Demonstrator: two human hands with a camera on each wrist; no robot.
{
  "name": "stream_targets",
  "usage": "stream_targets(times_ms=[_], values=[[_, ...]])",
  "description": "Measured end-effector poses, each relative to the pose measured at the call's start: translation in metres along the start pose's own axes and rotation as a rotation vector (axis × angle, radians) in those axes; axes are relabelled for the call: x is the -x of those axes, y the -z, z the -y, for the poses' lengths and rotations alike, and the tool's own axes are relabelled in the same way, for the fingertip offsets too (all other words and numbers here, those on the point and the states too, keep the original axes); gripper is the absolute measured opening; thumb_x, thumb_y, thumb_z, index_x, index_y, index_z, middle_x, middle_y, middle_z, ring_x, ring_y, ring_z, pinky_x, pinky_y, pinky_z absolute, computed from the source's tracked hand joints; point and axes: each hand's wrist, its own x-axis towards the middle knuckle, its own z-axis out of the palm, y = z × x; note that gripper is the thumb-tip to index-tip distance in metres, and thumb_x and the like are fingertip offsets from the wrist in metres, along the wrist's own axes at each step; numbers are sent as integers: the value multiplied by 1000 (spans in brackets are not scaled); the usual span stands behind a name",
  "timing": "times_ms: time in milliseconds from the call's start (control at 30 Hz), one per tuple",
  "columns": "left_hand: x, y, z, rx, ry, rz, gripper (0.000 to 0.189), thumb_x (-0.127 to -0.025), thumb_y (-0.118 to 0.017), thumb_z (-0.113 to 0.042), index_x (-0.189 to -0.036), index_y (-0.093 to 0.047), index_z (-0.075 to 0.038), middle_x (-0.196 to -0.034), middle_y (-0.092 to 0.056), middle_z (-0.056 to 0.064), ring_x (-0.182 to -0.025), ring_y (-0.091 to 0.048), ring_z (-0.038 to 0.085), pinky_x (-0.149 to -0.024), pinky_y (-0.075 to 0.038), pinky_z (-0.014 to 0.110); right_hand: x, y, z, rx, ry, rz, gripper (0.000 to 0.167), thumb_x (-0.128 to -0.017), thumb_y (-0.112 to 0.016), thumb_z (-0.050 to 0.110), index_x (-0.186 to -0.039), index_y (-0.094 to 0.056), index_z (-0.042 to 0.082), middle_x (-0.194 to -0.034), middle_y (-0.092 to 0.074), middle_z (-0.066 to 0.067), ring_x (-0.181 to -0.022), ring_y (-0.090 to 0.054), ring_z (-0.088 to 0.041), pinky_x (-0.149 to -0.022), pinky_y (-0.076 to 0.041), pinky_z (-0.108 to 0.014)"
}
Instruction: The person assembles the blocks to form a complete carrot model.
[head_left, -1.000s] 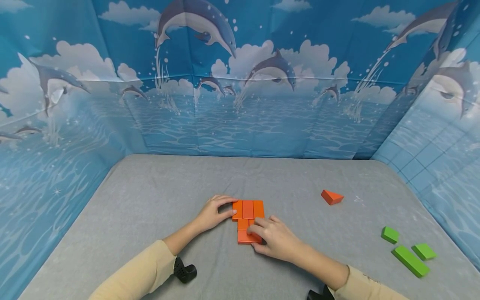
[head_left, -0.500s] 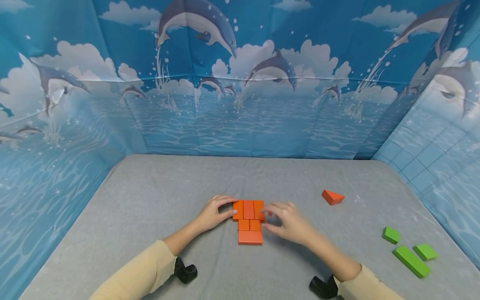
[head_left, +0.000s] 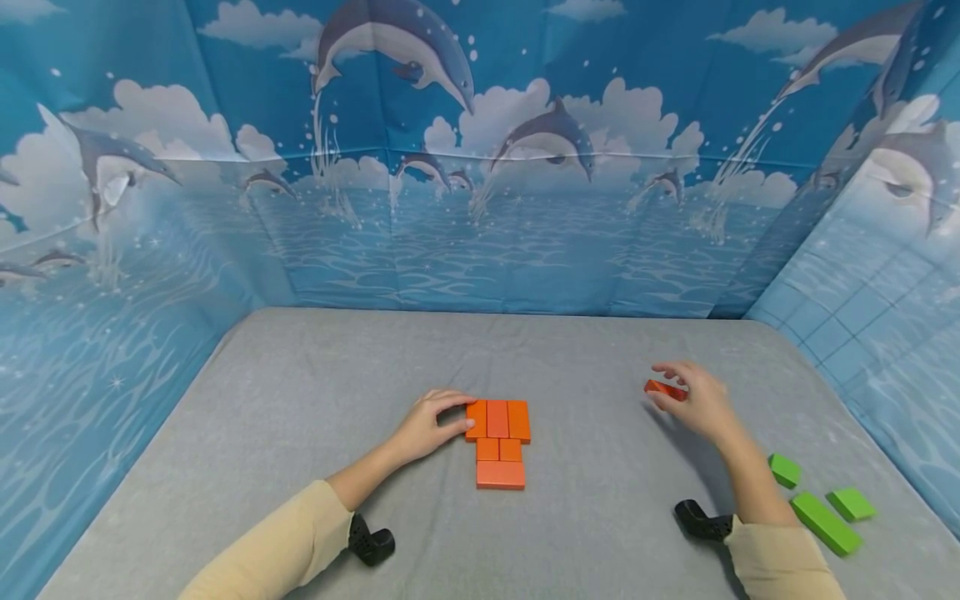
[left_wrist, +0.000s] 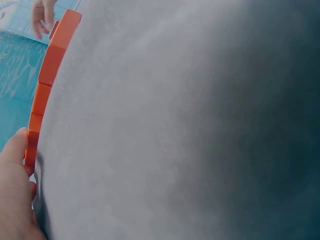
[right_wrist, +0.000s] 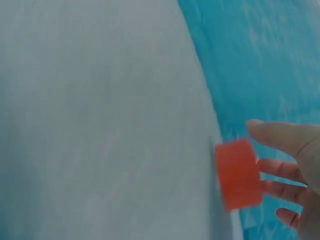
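Observation:
Flat orange blocks lie together at the middle of the table: three upright ones in the far row, two small squares nearer, and a wide orange block (head_left: 500,475) nearest. My left hand (head_left: 429,429) holds the far row's leftmost orange block (head_left: 477,414), index finger at its far corner and thumb at its left side. In the left wrist view the thumb (left_wrist: 17,142) lies against that block. Over to the right, my right hand (head_left: 697,402) reaches around a separate orange triangular block (head_left: 660,387), fingers spread. The right wrist view shows the thumb apart from it.
Three green blocks lie at the right: a small one (head_left: 784,471), another small one (head_left: 851,503) and a long one (head_left: 827,523), partly behind the right forearm. Grey cloth (head_left: 315,367) covers the table. A blue dolphin-print curtain (head_left: 465,242) encloses its back and sides.
My right hand has left the near orange blocks and moved right and away to the triangular block. The left hand has stayed at the leftmost block.

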Motion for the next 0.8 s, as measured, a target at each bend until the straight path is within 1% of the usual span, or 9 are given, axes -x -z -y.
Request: stream_targets(times_ms=[67,200,367,467,567,633,700,800], values=[[0,0,0,0,-3,-2,37,-85,-66,-26,-119,-62,-12,-120,-59,4,-113,-48,21,-97,-35,44,4,2,-8,15,-39,33,39,-76,-73,14,-110,-60,0,-98,-58,-21,-88,-53,-37,-70,-31,-53],[0,1,0,-3,-11,-6,37,-85,-66,-26,-119,-62,-12,-120,-59,5,-112,-48,21,-97,-36,44,8,3,-14,23,-81,70,39,-78,-73,18,-108,-60,-1,-98,-57,-22,-87,-53,-35,-67,-29,-49],[0,1,0,-2,-12,-3,37,-85,-65,-27,-119,-62,-12,-120,-59,4,-112,-48,21,-96,-36,43,9,4,-14,17,-124,97,40,-77,-73,18,-107,-59,-3,-101,-57,-24,-87,-52,-36,-70,-29,-50],[0,0,1,1,-9,-2,37,-85,-65,-27,-119,-62,-12,-120,-59,4,-113,-48,20,-96,-36,43,8,4,-11,29,-129,106,40,-77,-74,20,-107,-60,-3,-102,-57,-25,-87,-53,-36,-71,-29,-51],[0,0,2,-1,-11,-2,37,-85,-66,-26,-119,-62,-12,-120,-59,4,-112,-48,21,-96,-37,43,5,5,1,43,-99,111,41,-77,-74,24,-107,-61,-2,-101,-60,-23,-86,-55,-34,-72,-33,-51],[0,0,2,-1,-9,0,37,-85,-66,-26,-119,-62,-12,-120,-59,4,-112,-48,21,-96,-37,43,2,4,13,39,-50,101,40,-75,-75,24,-105,-63,-1,-99,-62,-20,-83,-56,-31,-72,-36,-50],[0,0,1,4,-6,4,37,-85,-65,-26,-119,-62,-11,-121,-59,5,-112,-48,21,-96,-37,43,0,1,29,18,9,89,38,-74,-76,23,-103,-64,0,-95,-64,-16,-81,-57,-28,-72,-37,-49],[0,0,0,13,-5,7,38,-85,-65,-25,-119,-62,-10,-121,-59,6,-113,-48,22,-96,-36,44,0,-6,59,-25,101,83,35,-72,-78,22,-100,-66,4,-90,-65,-9,-79,-58,-22,-74,-34,-44]])
